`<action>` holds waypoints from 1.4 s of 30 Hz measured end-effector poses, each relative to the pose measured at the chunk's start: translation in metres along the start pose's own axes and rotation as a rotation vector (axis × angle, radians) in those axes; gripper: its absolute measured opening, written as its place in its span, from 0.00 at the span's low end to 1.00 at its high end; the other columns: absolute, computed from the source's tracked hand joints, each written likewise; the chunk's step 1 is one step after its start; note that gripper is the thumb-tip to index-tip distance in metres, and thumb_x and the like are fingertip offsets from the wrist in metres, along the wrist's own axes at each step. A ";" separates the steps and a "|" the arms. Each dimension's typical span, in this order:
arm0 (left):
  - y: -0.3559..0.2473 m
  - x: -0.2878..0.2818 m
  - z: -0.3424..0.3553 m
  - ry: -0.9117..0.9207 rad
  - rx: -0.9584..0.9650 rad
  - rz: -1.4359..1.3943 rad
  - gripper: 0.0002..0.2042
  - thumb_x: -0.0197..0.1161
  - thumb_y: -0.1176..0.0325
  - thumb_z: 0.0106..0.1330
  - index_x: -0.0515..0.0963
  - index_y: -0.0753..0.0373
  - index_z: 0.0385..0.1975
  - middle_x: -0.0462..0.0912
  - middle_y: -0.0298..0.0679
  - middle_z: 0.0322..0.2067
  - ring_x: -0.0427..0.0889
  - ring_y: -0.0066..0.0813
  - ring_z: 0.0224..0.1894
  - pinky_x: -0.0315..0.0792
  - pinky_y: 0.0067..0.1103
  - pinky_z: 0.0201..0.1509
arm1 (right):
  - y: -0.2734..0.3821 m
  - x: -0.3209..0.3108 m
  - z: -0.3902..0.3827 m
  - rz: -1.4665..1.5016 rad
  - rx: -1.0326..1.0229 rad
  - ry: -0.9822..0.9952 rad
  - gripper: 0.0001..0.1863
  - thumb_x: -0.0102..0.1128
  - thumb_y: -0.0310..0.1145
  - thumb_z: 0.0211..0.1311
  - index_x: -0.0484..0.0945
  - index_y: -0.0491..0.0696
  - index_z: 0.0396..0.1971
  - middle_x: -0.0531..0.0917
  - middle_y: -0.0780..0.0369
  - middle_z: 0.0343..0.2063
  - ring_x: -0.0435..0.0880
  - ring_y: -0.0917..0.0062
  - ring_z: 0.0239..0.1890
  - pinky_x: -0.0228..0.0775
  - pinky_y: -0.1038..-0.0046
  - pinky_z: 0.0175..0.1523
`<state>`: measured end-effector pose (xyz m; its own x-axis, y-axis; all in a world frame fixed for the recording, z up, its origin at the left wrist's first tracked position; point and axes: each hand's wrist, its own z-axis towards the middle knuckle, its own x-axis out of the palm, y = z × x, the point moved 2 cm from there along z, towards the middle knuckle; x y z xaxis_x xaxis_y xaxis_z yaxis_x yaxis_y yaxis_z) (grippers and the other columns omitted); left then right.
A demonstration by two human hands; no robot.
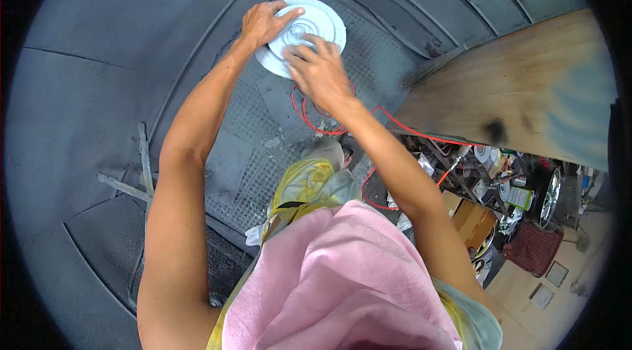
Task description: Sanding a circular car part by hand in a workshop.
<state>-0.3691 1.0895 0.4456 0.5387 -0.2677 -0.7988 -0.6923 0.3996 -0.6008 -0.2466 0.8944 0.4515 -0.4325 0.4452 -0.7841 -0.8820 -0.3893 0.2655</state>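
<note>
Left hand (263,22) is lying spread on the round white ribbed disc (322,21); right hand (319,72), fingers spread, is pressing beside it.

We see both of the person's arms bare from shoulder to wrist, with no sleeves, watch or gloves on them. The left hand (263,21) and the right hand (320,74) are bare too, and we make out no rings. Over the chest, near the lower edge, lies a loose pink garment (342,277), softly folded and creased. Beneath it and further out we see a pale yellow-green cloth (304,182) with a sheen, edged in a darker band, and the same yellowish fabric shows at the right side by the hip. We cannot tell the footwear.
</note>
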 end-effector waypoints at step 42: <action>0.014 -0.003 0.009 0.079 -0.002 -0.003 0.42 0.67 0.25 0.64 0.90 0.63 0.57 0.93 0.54 0.48 0.92 0.49 0.55 0.82 0.39 0.61 | -0.020 -0.030 -0.008 -0.236 0.127 0.044 0.16 0.71 0.37 0.65 0.89 0.48 0.49 0.82 0.62 0.51 0.75 0.61 0.63 0.66 0.56 0.59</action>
<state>-0.3763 1.1039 0.4400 0.5018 -0.3370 -0.7966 -0.6914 0.3972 -0.6035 -0.2144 0.8825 0.4648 -0.2062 0.4750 -0.8555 -0.9750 -0.1736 0.1386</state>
